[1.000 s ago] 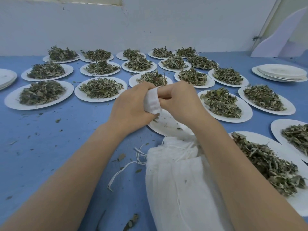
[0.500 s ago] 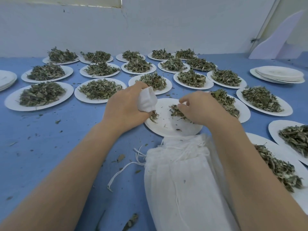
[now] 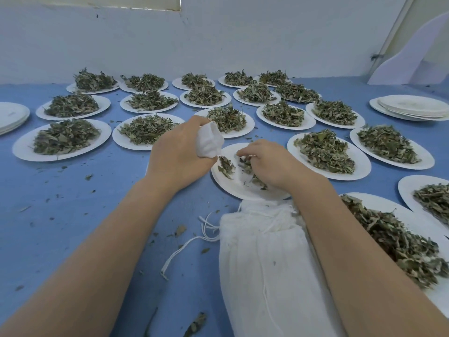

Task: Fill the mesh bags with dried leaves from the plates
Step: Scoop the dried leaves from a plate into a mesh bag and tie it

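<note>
The right hand [image 3: 269, 164] has been lowered from the small mesh bag [image 3: 209, 142], gripped by the left hand [image 3: 177, 154], onto the nearly emptied plate [image 3: 233, 188], where fingers are curled round the last leaves [image 3: 226, 164], to be lifted next into the bag's mouth.

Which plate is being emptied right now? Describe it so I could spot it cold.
On the blue table, look just beyond the pile of white mesh bags lying between the forearms. The plate there lies under the right hand, beside the left hand gripping a small mesh bag. Unlike the heaped plates around, it holds only a few leaves.
</note>
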The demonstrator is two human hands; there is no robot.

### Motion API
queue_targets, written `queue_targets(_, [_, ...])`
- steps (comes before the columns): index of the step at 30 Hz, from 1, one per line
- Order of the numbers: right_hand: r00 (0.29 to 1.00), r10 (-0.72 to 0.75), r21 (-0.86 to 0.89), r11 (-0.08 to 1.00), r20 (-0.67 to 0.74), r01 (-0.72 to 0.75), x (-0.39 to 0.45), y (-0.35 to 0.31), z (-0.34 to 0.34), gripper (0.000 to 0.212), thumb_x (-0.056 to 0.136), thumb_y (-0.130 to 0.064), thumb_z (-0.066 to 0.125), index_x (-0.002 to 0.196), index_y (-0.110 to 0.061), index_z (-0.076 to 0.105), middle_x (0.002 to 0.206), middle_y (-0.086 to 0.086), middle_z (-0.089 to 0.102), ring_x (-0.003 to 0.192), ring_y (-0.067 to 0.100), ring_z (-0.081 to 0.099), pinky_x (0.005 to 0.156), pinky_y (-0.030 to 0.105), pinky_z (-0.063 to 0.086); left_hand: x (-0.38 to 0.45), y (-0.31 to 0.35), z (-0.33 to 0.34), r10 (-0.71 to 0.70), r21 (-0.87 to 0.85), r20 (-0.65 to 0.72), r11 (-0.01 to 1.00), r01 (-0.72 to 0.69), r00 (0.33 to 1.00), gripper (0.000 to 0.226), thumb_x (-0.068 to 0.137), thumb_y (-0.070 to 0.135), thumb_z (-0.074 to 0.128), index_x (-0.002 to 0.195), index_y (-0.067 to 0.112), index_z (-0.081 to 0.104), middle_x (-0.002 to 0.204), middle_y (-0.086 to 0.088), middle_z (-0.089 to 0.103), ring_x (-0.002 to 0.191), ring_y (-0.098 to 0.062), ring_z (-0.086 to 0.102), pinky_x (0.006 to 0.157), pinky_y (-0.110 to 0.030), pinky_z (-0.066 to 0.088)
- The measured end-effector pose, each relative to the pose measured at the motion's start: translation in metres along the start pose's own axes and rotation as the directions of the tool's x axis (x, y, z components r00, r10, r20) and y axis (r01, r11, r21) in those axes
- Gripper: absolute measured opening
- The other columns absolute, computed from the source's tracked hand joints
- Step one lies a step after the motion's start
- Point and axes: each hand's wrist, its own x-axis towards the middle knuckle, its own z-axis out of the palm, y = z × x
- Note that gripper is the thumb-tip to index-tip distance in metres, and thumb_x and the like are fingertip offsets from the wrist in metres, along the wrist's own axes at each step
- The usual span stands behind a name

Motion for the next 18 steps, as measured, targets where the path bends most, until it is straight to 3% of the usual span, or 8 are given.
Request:
queue_targets(4, [0.989, -0.103, 0.139, 0.983, -0.109, 0.118, 0.001, -0.007, 0.005, 0.045, 0.094, -0.008, 0.035, 0.131, -0.025, 0.053, 0.130, -0.004, 0.057, 0.118, 0.014, 0.045, 0.078, 0.014, 0.026, 0.000, -0.002, -0.001, 0.007, -0.003, -0.024, 1.000, -0.007, 1.000, 0.044, 0.072, 0.023, 0.068, 0.114, 0.019, 0.054, 0.098, -0.002, 0.063, 0.091, -0.028, 0.056, 0.072, -0.036, 0.045])
queue_targets(8, [0.956, -0.280, 0.031, 0.958, -0.081, 0.284, -0.002, -0.015, 0.011, 0.032, 0.094, -0.019, 0.046, 0.121, -0.026, 0.062, 0.121, -0.009, 0.061, 0.111, 0.013, 0.049, 0.082, 0.017, 0.030, 0.001, -0.002, -0.001, 0.006, 0.005, -0.023, 1.000, -0.006, 1.000, 0.044, 0.071, 0.024, 0.069, 0.112, 0.020, 0.053, 0.092, 0.001, 0.061, 0.089, -0.028, 0.056, 0.071, -0.034, 0.043])
queue_targets(11, [0.970, -0.211, 0.031, 0.976, -0.121, 0.217, -0.008, -0.014, 0.007, 0.018, 0.089, -0.032, 0.059, 0.102, -0.030, 0.072, 0.105, -0.012, 0.069, 0.098, 0.009, 0.057, 0.088, 0.024, 0.043, 0.001, -0.002, -0.001, 0.017, 0.018, -0.021, 1.000, -0.017, 1.000, 0.045, 0.071, 0.023, 0.070, 0.113, 0.020, 0.053, 0.093, 0.002, 0.060, 0.089, -0.027, 0.056, 0.071, -0.033, 0.041])
queue_targets(14, [0.976, -0.181, 0.039, 0.982, -0.118, 0.187, -0.013, -0.009, -0.001, 0.011, 0.084, -0.029, 0.068, 0.092, -0.029, 0.076, 0.092, -0.011, 0.072, 0.088, 0.007, 0.061, 0.081, 0.024, 0.047, 0.001, -0.002, -0.001, 0.006, 0.015, -0.018, 1.000, -0.006, 1.000, 0.045, 0.071, 0.023, 0.070, 0.113, 0.020, 0.053, 0.095, 0.002, 0.060, 0.090, -0.027, 0.055, 0.070, -0.033, 0.041])
queue_targets(16, [0.973, -0.165, 0.056, 0.983, -0.163, 0.176, -0.013, -0.007, -0.005, 0.012, 0.082, -0.033, 0.069, 0.093, -0.034, 0.074, 0.095, -0.012, 0.069, 0.090, 0.008, 0.060, 0.079, 0.025, 0.047, 0.001, -0.002, -0.001, 0.006, 0.015, -0.011, 1.000, -0.006, 1.000, 0.045, 0.072, 0.023, 0.069, 0.114, 0.020, 0.053, 0.096, 0.002, 0.060, 0.090, -0.026, 0.055, 0.071, -0.033, 0.042])
queue_targets(18, [0.978, -0.108, 0.047, 0.992, -0.179, 0.118, -0.011, -0.004, -0.005, 0.023, 0.085, -0.037, 0.061, 0.107, -0.039, 0.066, 0.112, -0.006, 0.061, 0.104, 0.013, 0.055, 0.087, 0.034, 0.047, 0.001, -0.001, -0.002, 0.010, 0.017, -0.003, 1.000, -0.010, 1.000, 0.046, 0.072, 0.022, 0.069, 0.115, 0.019, 0.053, 0.099, -0.002, 0.062, 0.092, -0.027, 0.055, 0.074, -0.037, 0.045])
